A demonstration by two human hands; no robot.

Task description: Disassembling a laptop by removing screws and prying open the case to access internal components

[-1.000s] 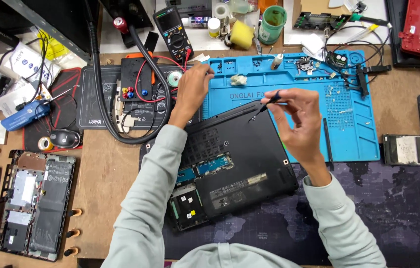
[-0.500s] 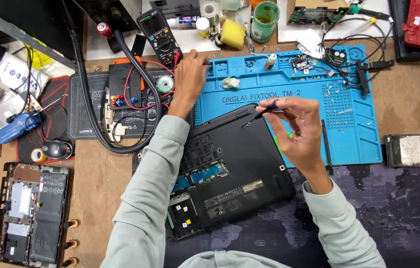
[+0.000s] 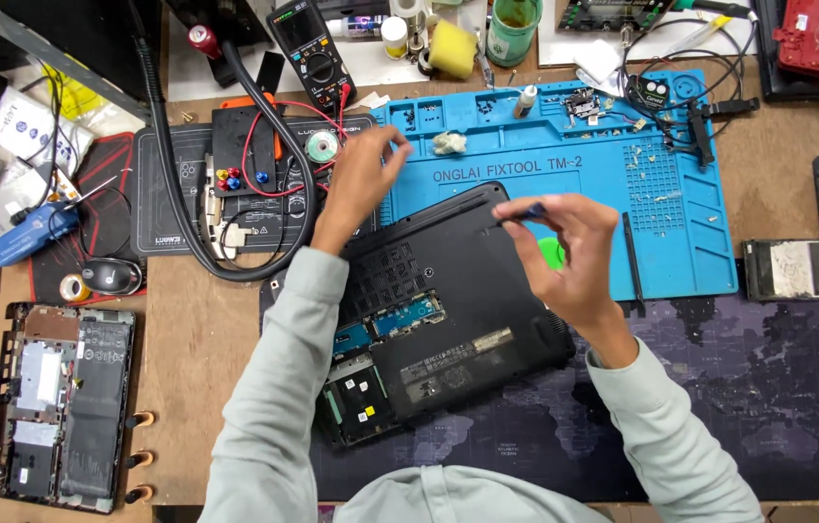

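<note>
Overhead, right hand fingers pinching screwdriver over laptop, left hand fingers spread

Laptop base matt black plastic; blue mat smooth rubbery; bench bare wood.

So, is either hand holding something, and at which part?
The right hand pinches a thin dark tool, apparently a screwdriver, by its handle end, tip over the laptop. The left hand holds nothing visible.

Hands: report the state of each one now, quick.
Left hand: open, fingers spread over the blue mat's edge, holding nothing.
Right hand: closed, pinching a thin dark tool above the laptop.
</note>
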